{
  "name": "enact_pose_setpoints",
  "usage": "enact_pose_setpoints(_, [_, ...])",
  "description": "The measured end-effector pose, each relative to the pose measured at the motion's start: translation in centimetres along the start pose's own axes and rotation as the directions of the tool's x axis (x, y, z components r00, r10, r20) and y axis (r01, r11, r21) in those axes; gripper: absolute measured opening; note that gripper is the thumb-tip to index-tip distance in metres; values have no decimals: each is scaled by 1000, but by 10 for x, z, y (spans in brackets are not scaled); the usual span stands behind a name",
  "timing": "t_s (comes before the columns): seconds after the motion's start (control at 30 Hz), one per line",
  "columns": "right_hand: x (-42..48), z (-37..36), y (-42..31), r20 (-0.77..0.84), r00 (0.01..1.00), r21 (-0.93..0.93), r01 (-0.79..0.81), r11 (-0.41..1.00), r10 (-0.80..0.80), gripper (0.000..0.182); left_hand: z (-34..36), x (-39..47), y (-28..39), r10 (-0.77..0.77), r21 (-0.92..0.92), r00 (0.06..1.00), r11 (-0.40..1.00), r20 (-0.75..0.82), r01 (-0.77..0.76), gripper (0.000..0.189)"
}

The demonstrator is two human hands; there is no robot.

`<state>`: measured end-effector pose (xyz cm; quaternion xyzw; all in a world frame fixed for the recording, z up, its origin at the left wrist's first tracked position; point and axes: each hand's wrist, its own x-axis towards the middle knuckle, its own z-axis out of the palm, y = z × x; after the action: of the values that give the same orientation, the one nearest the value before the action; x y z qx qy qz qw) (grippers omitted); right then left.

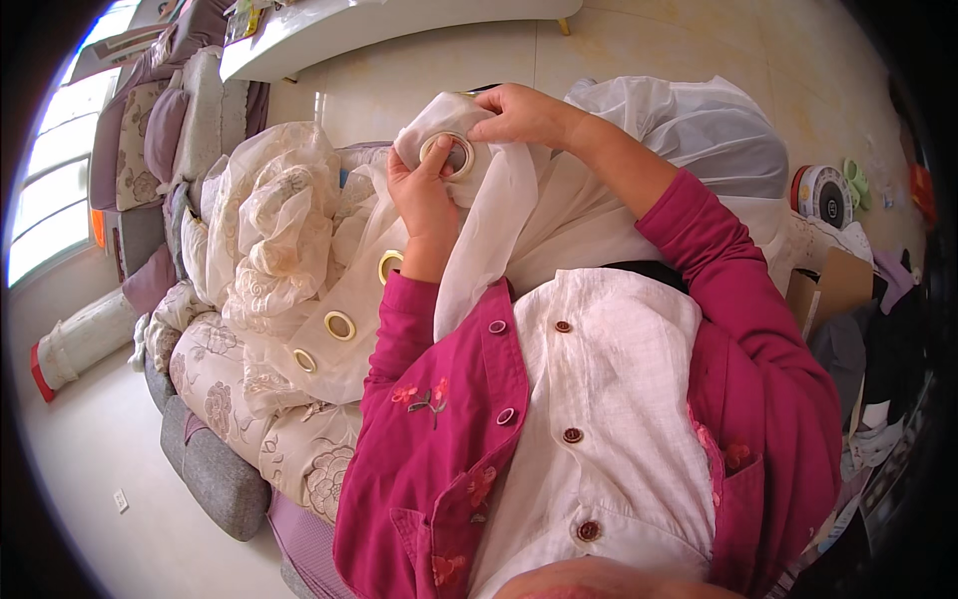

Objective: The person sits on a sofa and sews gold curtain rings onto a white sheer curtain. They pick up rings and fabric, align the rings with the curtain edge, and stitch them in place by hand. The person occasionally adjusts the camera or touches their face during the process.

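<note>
A sheer white curtain (591, 210) lies across my lap, and both hands hold its top edge up. My left hand (425, 191) grips the band beside a grommet ring (465, 174), with the thumb laid over the ring's opening. At the same edge, my right hand (516, 116) pinches the cloth just above and right of that ring. More of the curtain band lies to the left, where a gold-rimmed grommet (340, 326) and others show. Beside it sits a bunched heap of embroidered sheer fabric (277, 224). The fingertips behind the cloth are partly hidden.
Floral cushions (217, 363) and a grey sofa cushion (213, 468) are on my left. A white table (389, 30) stands ahead on the tiled floor. To the right are a round device (823, 196), green slippers (855, 183) and a cardboard box (842, 288).
</note>
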<state>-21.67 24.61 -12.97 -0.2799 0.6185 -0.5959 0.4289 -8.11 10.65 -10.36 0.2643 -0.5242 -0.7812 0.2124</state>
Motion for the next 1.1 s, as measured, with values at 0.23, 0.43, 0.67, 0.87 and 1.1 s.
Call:
enact_pose_setpoints(0.23, [0,8,-2,11,997,-37,80,996,-80,45,4,-3,4,-34,-31,999,999,-4,34,20])
enact_pose_setpoints(0.43, [-2,-7,-26,-379,884,-363,130,923,-273,45,-10,17,25,-230,-1,947,972,226,236,31])
enact_pose_setpoints(0.67, [16,-34,-96,121,915,-445,396,803,-384,53,10,46,82,-265,492,761,867,592,-81,42])
enact_pose_setpoints(0.87, [15,-51,-104,243,949,-529,303,793,-200,36,36,62,106,-143,498,816,845,561,-194,43])
enact_pose_setpoints(1.1, [-14,-60,-70,43,976,-373,214,903,-213,22,16,53,70,-300,632,816,769,495,-101,49])
